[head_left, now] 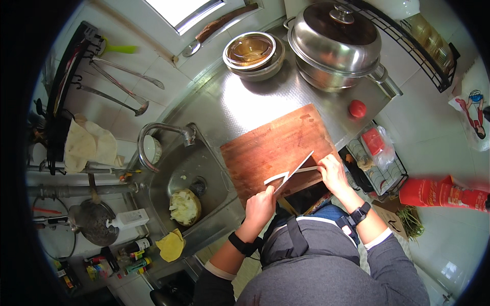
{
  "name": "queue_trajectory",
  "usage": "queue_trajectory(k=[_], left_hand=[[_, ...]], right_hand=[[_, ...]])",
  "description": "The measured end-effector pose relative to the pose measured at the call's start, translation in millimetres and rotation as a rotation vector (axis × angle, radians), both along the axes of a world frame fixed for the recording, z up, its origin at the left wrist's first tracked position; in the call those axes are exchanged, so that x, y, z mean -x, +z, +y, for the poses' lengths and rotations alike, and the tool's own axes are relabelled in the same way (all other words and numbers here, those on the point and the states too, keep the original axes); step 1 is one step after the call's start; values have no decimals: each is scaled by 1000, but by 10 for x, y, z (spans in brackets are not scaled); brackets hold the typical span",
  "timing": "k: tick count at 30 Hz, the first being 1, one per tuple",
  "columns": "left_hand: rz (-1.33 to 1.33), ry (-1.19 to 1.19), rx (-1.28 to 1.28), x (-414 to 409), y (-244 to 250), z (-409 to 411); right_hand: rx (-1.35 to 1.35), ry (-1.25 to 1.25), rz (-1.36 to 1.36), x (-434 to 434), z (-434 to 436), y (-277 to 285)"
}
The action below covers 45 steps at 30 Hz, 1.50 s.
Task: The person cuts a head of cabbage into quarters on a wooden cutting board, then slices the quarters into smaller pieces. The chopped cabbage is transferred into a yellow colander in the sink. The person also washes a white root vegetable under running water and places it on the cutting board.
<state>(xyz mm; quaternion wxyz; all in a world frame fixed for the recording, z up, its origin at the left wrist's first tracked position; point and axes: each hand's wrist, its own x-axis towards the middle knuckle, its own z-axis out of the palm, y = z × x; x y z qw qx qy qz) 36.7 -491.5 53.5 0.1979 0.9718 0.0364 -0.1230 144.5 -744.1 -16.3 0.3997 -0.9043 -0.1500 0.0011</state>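
Observation:
A wooden cutting board (273, 135) lies before me, across the counter's front edge and beside the sink. My left hand (260, 206), at the board's near edge, is closed around the end of a thin straight piece that looks like a knife (302, 163) seen edge-on, slanting up to the right. Between the fingers of my right hand (332, 172) is the end of a narrow white strip (306, 169), above the board's right side. The strip runs left and crosses the knife; its material is too small to tell. Both grips are partly hidden by the fingers.
The steel sink (160, 199) at left holds a bowl of chopped pale leaves (185, 206) under a faucet (164, 125). Stacked bowls (252, 53), a large lidded steamer pot (337, 46) and a tomato (357, 109) stand farther back. A wire rack (383, 168) is at right.

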Motion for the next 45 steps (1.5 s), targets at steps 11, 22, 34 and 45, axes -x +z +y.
queue_trajectory(k=[11, 22, 34, 45], left_hand=[[-26, 10, -33, -186, -238, -232], [-292, 451, 311, 82, 102, 551], [-125, 349, 91, 326, -140, 656], [-75, 319, 97, 92, -98, 611]], right_hand=[[67, 99, 91, -164, -163, 72], [-62, 427, 11, -291, 757, 246], [151, 360, -137, -211, 662, 123], [214, 351, -315, -297, 1042, 11]])
